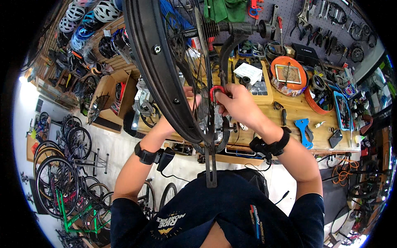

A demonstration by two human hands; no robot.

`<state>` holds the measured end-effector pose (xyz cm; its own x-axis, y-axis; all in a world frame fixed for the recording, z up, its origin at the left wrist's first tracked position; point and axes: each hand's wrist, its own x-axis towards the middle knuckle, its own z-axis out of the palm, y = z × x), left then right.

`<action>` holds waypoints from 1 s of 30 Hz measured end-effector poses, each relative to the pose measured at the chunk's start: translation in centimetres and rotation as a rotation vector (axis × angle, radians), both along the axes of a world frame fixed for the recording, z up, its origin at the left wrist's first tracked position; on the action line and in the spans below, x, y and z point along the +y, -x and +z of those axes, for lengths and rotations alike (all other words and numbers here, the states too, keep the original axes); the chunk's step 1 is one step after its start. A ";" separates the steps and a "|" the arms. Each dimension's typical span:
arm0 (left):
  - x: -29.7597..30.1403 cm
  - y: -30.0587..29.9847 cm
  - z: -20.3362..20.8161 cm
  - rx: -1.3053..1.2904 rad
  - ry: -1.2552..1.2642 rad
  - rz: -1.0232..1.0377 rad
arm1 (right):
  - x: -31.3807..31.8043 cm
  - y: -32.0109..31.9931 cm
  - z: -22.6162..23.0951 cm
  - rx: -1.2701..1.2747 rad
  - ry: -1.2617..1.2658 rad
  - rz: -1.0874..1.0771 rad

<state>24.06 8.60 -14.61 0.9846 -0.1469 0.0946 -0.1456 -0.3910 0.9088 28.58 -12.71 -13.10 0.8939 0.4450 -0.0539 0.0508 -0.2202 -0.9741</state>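
A stand (224, 62) is holding the wheel (142, 53), apparently for two-handed access. Right of the wheel, the right hand (239, 103) is pinching a red tool (212, 91); left hand (193, 100) finger state: cannot tell.

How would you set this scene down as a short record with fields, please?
Wheel: tyreless, held in a dark stand
Right hand: pinches a red tool at the wheel
Left hand: partly hidden behind the wheel; grip unclear
Bench: wooden; orange tray and blue tool on its right side
Wall: pegboard with hanging tools
Left side: helmets above, bicycles below
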 end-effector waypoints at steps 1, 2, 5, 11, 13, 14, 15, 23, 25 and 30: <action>0.3 -0.2 -1.0 0.061 0.060 -0.032 | -0.3 -0.6 -0.9 -0.035 0.011 0.027; 0.4 -0.7 -2.2 0.125 0.120 -0.070 | -0.5 -1.0 -2.2 -0.101 0.103 0.062; -0.8 -1.0 -2.0 0.280 0.278 -0.089 | -0.7 -1.5 -4.3 -0.156 0.284 0.157; -0.3 -0.9 -1.7 0.206 0.192 -0.105 | 0.1 -0.6 -2.8 0.211 -0.006 0.230; -0.1 -0.5 -0.4 0.253 0.233 -0.134 | 0.2 0.1 -2.4 0.313 -0.146 0.238; 0.0 -0.1 0.1 0.213 0.214 -0.167 | 0.1 0.5 -2.1 0.347 -0.229 0.242; -0.2 0.1 0.4 0.245 0.249 -0.156 | 0.0 0.9 -1.7 0.381 -0.312 0.245; -0.5 0.8 1.0 0.277 0.301 -0.102 | -0.2 1.9 0.5 0.402 -0.298 0.240; -0.3 0.9 0.8 0.283 0.308 -0.091 | -0.2 2.3 0.6 0.428 -0.287 0.228; -0.3 0.8 0.9 0.309 0.340 -0.098 | 0.2 3.3 1.4 0.002 -0.052 0.121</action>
